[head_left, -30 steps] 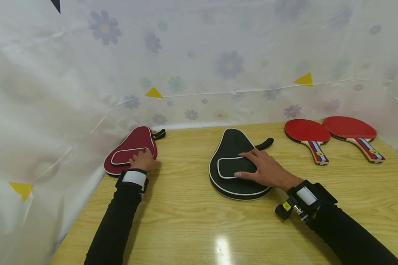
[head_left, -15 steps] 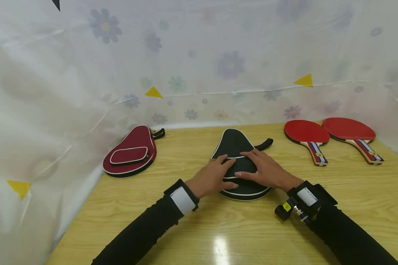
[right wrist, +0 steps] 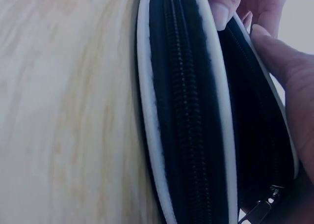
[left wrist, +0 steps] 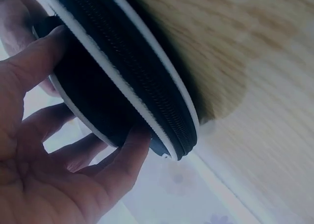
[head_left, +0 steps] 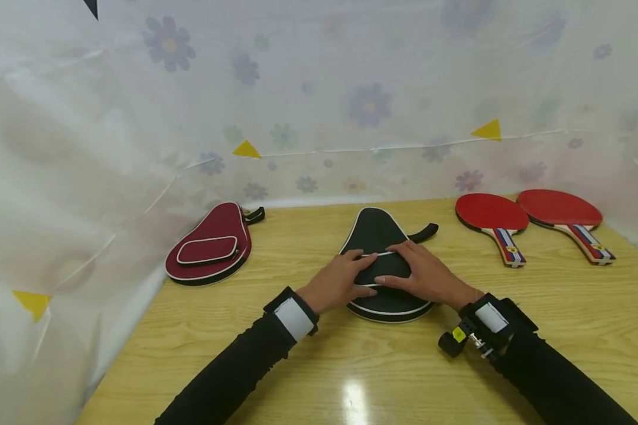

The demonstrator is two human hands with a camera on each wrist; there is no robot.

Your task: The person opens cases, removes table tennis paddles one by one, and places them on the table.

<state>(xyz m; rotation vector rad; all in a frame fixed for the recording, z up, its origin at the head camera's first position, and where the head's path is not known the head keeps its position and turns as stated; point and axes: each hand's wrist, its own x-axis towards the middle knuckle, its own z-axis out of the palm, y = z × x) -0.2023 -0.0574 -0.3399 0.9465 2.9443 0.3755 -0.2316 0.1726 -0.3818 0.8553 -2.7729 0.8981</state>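
Observation:
A black, white-piped table tennis paddle case (head_left: pixel 372 230) lies on the wooden table, narrow end away from me. My left hand (head_left: pixel 331 285) rests on the left of its front pocket, fingers spread. From the other side my right hand (head_left: pixel 430 275) touches the same pocket, thumb near its front edge and fingers near its back edge. Both hands partly cover the pocket. In the left wrist view, fingertips meet the pocket beside the case's zipper (left wrist: pixel 122 52). A metal zipper pull (right wrist: pixel 262 210) hangs at the pocket's end in the right wrist view.
A dark red paddle case (head_left: pixel 215 233) with a black strap lies at the table's back left. At the back right are two red paddles, one nearer paddle (head_left: pixel 492 211) and one farther right paddle (head_left: pixel 560 208). A flowered white curtain (head_left: pixel 319 106) stands behind.
My left hand has left the red case and moved right onto the black case's pocket, where it stays over the last half second. My right hand has stayed nearly in place.

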